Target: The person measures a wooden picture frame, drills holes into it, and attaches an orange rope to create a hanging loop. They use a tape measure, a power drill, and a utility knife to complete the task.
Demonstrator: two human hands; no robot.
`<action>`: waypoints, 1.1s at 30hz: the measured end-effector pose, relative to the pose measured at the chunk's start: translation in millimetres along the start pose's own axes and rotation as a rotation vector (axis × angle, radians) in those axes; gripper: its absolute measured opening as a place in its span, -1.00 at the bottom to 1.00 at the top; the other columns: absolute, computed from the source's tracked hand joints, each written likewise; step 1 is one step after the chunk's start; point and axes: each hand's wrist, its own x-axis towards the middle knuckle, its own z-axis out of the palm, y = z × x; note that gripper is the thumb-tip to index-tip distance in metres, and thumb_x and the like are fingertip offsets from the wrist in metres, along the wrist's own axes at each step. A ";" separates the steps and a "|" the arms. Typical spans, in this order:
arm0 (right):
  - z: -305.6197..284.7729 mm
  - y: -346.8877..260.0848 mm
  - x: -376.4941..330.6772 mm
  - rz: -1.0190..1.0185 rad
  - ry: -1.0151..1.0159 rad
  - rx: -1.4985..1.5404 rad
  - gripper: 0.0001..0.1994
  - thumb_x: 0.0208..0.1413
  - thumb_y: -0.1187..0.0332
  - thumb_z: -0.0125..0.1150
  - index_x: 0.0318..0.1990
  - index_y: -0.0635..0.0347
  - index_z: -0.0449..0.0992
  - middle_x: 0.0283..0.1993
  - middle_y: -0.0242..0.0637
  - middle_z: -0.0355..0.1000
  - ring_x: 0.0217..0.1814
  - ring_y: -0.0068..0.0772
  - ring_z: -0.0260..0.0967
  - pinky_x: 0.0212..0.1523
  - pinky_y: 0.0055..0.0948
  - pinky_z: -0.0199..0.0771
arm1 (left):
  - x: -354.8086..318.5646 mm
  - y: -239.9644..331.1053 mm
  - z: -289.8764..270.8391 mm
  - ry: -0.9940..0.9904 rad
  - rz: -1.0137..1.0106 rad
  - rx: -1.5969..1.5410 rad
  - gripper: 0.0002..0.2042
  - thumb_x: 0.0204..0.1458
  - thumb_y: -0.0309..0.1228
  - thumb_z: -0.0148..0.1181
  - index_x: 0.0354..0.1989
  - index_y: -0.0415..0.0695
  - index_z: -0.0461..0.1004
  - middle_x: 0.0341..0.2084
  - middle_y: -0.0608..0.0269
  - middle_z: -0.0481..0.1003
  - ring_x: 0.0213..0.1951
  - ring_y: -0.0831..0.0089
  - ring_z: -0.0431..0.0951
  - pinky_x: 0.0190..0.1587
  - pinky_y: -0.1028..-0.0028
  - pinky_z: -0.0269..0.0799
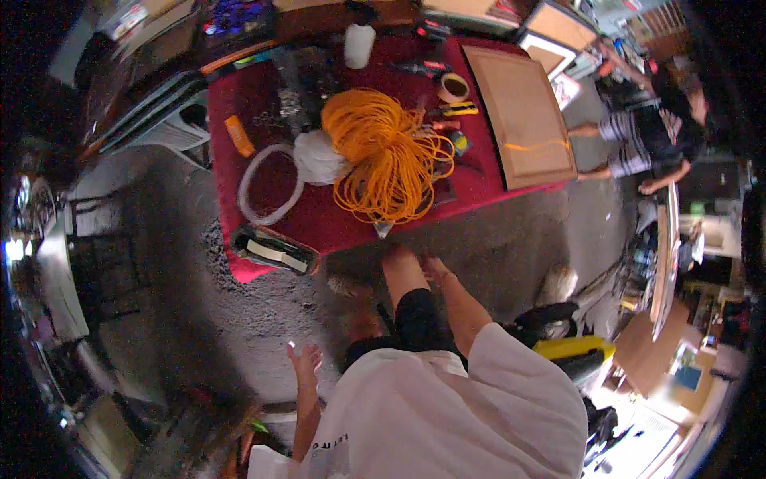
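Observation:
My left hand [306, 359] hangs low beside my body, fingers apart, with no object plainly in it. Beside my bent, raised knee [403, 271] is my right hand [435, 268], close to the table's front edge; blur hides how its fingers lie. Ahead stands a table with a red cloth [359, 239]. On it rests a big loose bundle of orange cord [387, 156], next to a crumpled white plastic bag [317, 158] and a pale coiled ring of tubing or line [271, 185]. Neither hand touches these.
An open dark case [275, 251] sits at the table's near left corner. A tape roll [453, 88], yellow cutter [458, 108], white bottle [359, 45] and framed brown board [523, 116] also lie there. Stacked chairs [171, 128] stand left; another person [666, 132] stands right.

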 end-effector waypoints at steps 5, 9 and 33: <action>7.2 -28.0 45.1 -0.023 0.034 -0.136 -0.41 0.28 0.14 0.07 0.40 0.15 0.20 0.30 -0.04 0.35 0.14 0.08 0.41 0.09 -0.06 0.49 | 43.2 -7.7 -96.9 -0.130 -0.455 -0.118 -0.29 0.30 -0.15 0.12 0.49 0.23 -0.19 -0.11 0.03 0.56 -0.24 0.19 0.63 -0.17 0.08 0.52; -34.1 -67.3 24.2 0.061 0.000 0.094 -0.45 0.25 0.14 0.11 0.34 0.15 0.27 0.28 -0.04 0.37 0.16 0.05 0.40 0.09 -0.05 0.46 | 21.8 -4.8 -83.2 -0.136 -0.267 0.077 -0.35 0.29 -0.18 0.14 0.46 0.08 -0.05 -0.15 0.04 0.57 -0.28 0.22 0.63 -0.27 0.20 0.51; -312.1 -42.9 -159.2 0.145 1.136 0.941 -0.80 0.25 0.36 0.28 -0.08 0.28 0.59 -0.28 -0.28 0.48 -0.38 -0.53 0.44 -0.42 -0.45 0.49 | -140.4 172.7 449.3 -0.663 0.529 0.920 -0.52 0.28 -0.39 0.14 0.38 -0.05 0.27 -0.26 0.24 0.63 -0.21 0.46 0.61 -0.04 0.46 0.49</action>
